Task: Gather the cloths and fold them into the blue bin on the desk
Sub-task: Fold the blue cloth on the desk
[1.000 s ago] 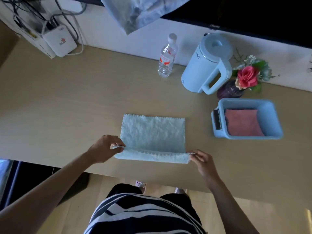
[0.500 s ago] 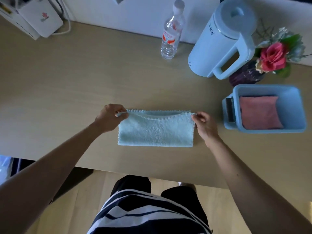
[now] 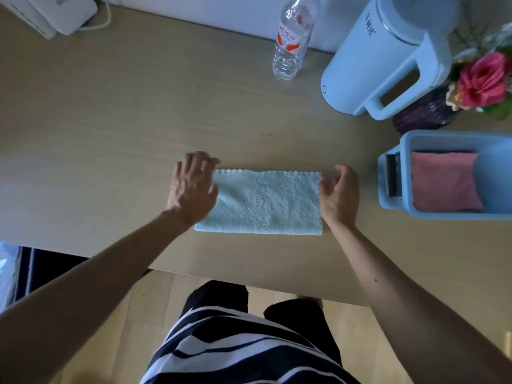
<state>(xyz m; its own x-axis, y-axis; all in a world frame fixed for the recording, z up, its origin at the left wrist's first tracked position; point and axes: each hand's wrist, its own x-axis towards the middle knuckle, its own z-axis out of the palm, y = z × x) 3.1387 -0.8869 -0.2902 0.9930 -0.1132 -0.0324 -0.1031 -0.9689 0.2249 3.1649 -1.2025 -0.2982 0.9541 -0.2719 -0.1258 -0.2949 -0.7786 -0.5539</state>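
A pale blue cloth (image 3: 266,202), folded in half, lies flat on the wooden desk (image 3: 110,128) near its front edge. My left hand (image 3: 192,187) lies over the cloth's left end with its fingers spread and straight. At the cloth's right end my right hand (image 3: 339,195) hovers with loosely curled fingers that hold nothing. The blue bin (image 3: 443,139) stands to the right of the cloth. Inside it lies a folded pink cloth (image 3: 443,181).
A pale blue electric kettle (image 3: 388,59) and a plastic water bottle (image 3: 291,40) stand at the back of the desk. Beside the kettle is a dark vase with pink flowers (image 3: 482,81). A white box with cables (image 3: 52,12) sits at the back left.
Both hands carried the cloth's near edge over to its far edge, folding it in half. Then they let go of the corners, and the left hand's fingers spread flat.
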